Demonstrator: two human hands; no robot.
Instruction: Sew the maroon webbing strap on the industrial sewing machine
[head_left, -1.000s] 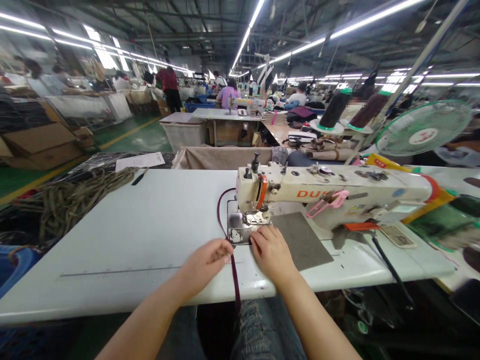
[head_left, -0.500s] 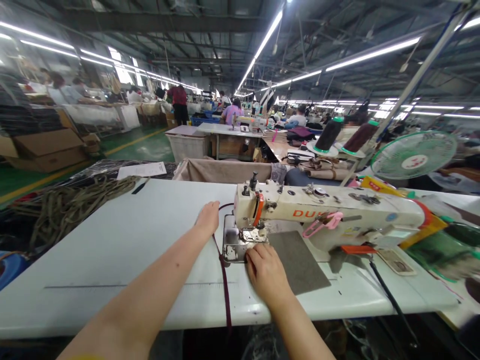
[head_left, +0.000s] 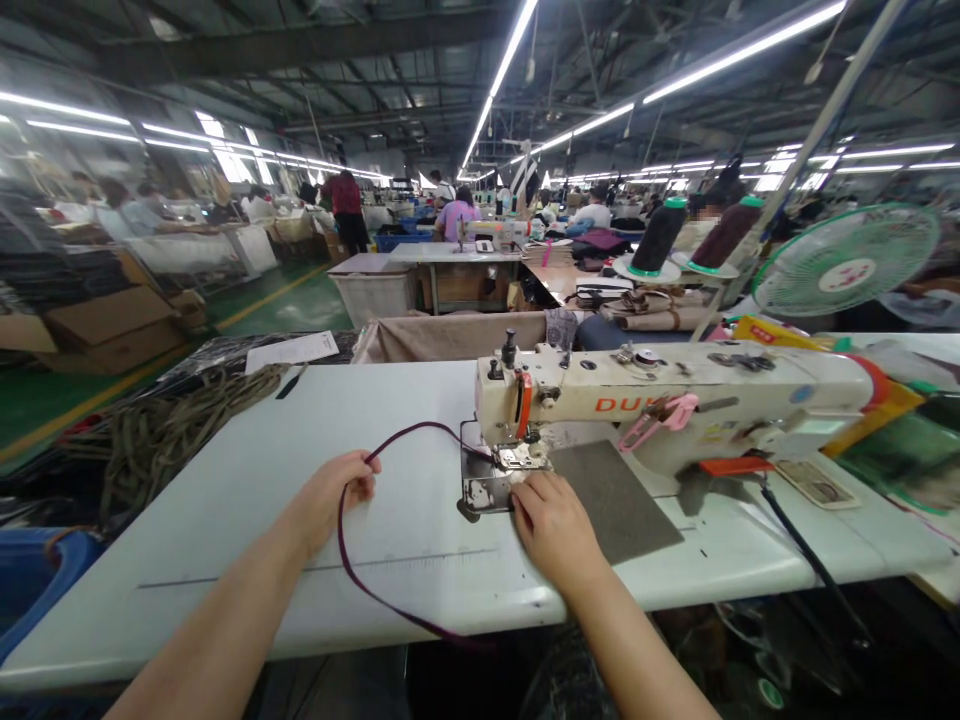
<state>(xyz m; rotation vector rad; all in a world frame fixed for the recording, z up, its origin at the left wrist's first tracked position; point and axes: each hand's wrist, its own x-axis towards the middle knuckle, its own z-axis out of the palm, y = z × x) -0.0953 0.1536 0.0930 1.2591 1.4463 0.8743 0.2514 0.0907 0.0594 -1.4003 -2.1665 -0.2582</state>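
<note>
A long, narrow dark-purple strap point(head_left: 347, 560) arcs from under the presser foot of the sewing machine point(head_left: 585, 370) out to the left, then loops down over the table's front edge. My left hand point(head_left: 341, 492) pinches it between thumb and fingers, just above the white tabletop point(head_left: 247, 480). Close in front of the presser foot, at the edge of the metal bed plate point(head_left: 484, 495), rests my right hand point(head_left: 553, 518). Its fingers are bent and pressed together; whatever they hold is hidden beneath them.
A grey-brown mat point(head_left: 619, 495) lies right of the needle area. Thread cones point(head_left: 658, 238) and a green fan point(head_left: 847, 262) stand behind the machine. Tangled olive straps point(head_left: 187, 440) heap at the left, above a blue bin point(head_left: 45, 570). A fabric-lined bin point(head_left: 450, 340) adjoins the table's back edge.
My left hand has moved left and toward me from beside the machine, drawing the strap into a wide curve. My right hand stays by the presser foot. The camera view has shifted slightly.
</note>
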